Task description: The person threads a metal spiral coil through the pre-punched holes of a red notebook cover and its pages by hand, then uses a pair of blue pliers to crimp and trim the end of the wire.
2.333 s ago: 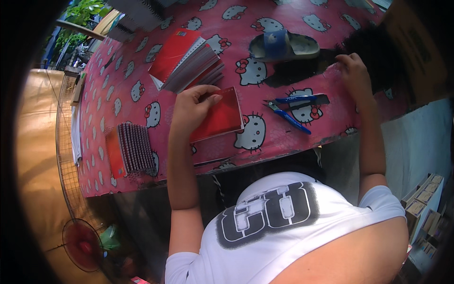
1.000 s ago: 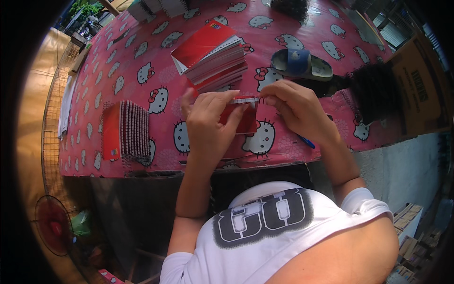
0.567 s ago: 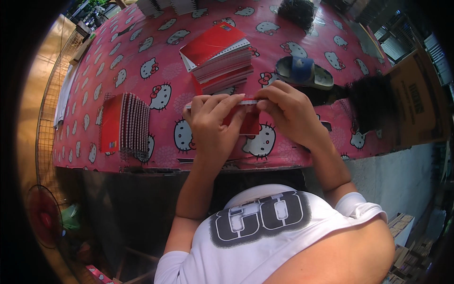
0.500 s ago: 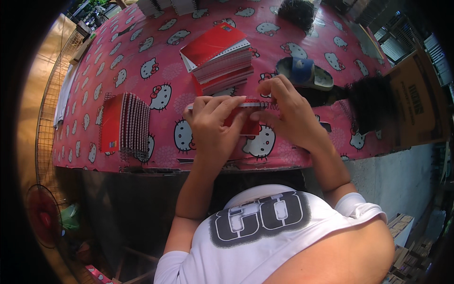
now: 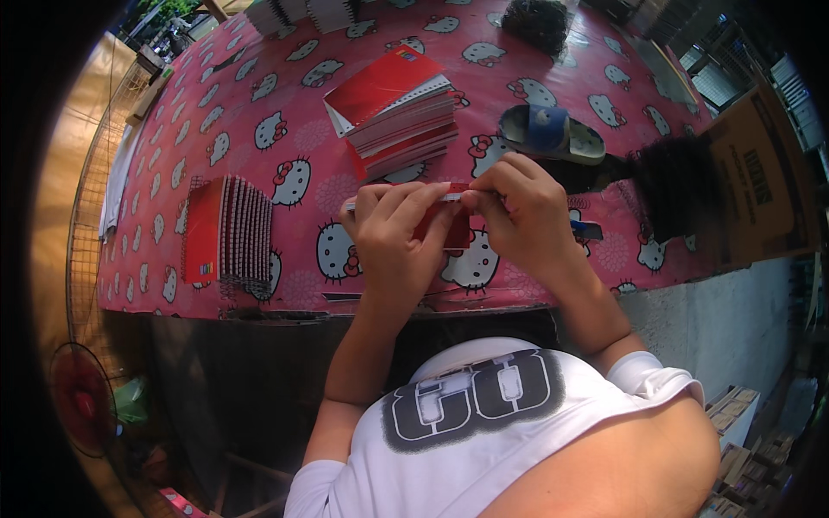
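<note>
Box (image 5: 764, 186): can't see in, coils (image 5: 678, 190) beside
Notebook (image 5: 456, 236): between left hand (image 5: 395, 223), clamped on it, and right hand (image 5: 525, 211), grip unclear

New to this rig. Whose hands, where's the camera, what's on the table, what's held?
There's no robot: these are one person's bare hands. Every picture comes from the left of two wide fisheye cameras worn on the head, looking down. Straight edges bend near the rim, and picture left is the person's left.

The left hand holds a red notebook. The right hand has its fingertips at the right end of the notebook's far edge; what they pinch there is too small to tell.

On the pink patterned table cover are a stack of red notebooks beyond the hands, a row of wire-bound notebooks at left, and a slipper with a blue strap. A cardboard box is at far right.
</note>
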`<state>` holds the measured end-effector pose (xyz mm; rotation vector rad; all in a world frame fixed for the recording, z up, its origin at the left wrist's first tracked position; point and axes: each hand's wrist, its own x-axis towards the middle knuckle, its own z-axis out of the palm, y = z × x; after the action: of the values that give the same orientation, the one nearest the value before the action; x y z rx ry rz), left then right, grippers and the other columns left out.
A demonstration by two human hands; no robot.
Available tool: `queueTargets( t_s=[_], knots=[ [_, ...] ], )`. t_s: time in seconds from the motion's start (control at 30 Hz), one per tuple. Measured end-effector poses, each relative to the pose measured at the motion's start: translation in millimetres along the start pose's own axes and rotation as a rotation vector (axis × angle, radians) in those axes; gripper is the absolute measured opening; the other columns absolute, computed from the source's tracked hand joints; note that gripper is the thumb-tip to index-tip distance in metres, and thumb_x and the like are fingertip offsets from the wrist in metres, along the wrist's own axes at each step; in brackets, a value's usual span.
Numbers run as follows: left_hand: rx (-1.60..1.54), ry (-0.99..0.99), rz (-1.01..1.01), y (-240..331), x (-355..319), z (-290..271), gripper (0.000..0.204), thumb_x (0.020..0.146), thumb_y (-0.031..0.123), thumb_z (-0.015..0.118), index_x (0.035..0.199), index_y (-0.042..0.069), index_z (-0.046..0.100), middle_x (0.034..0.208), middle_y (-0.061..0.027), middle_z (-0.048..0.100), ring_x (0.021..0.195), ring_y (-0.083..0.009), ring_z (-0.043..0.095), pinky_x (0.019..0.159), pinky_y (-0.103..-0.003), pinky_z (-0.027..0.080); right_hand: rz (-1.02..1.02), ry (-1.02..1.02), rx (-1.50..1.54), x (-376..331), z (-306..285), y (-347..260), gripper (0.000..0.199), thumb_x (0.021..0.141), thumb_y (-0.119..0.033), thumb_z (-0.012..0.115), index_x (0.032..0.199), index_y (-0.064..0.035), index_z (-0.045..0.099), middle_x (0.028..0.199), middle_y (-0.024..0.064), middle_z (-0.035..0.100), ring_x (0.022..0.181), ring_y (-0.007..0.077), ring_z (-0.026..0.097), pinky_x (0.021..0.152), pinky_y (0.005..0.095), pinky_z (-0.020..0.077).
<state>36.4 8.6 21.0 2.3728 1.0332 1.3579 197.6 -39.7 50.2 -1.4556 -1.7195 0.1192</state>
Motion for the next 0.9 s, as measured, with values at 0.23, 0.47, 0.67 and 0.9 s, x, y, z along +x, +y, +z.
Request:
queueTargets(
  t_s=[0.23,0.47,0.67,0.9],
  knots=[
    [-0.067,-0.002,0.031,-4,2,-4,0.026,0.07,0.018,0.08,0.096,0.016,0.073,0.089,0.0028,0.069,0.086,-0.0172,0.057,0.085,-0.037,0.033,0.326,-0.149,-0.564,16,-81,122,0.06,0.074,-0.035,0.076,0.122,-0.0045,0.055,0.108,0.0166,0.065,0.102,0.034,0.063,0.085,0.0421,0.0492],
    [-0.1,-0.027,0.017,0,8,-1,0.031,0.067,0.02,0.082,0.095,0.013,0.071,0.088,0.0,0.068,0.088,-0.0195,0.059,0.088,-0.039,0.036,0.507,-0.236,-0.648,28,-83,136,0.053,0.076,-0.024,0.074,0.123,-0.0056,0.056,0.108,0.0152,0.067,0.1,0.0312,0.065,0.084,0.041,0.0511],
    [-0.053,-0.018,0.07,1,12,1,0.028,0.063,0.018,0.086,0.083,0.008,0.069,0.081,-0.0029,0.067,0.082,-0.0216,0.062,0.078,-0.036,0.046,0.131,-0.401,0.466,10,-46,112,0.053,0.075,-0.034,0.075,0.114,-0.0009,0.06,0.101,0.0071,0.067,0.087,0.02,0.064,0.081,0.0359,0.0513],
    [-0.147,-0.091,-0.067,1,11,0,0.037,0.066,0.021,0.083,0.098,0.01,0.068,0.084,-0.0019,0.067,0.085,-0.0226,0.061,0.085,-0.037,0.039,0.222,-0.377,0.43,28,-32,102,0.042,0.061,0.0,0.078,0.1,0.0008,0.064,0.092,0.0092,0.068,0.082,0.018,0.063,0.076,0.0331,0.0509]
  ],
)
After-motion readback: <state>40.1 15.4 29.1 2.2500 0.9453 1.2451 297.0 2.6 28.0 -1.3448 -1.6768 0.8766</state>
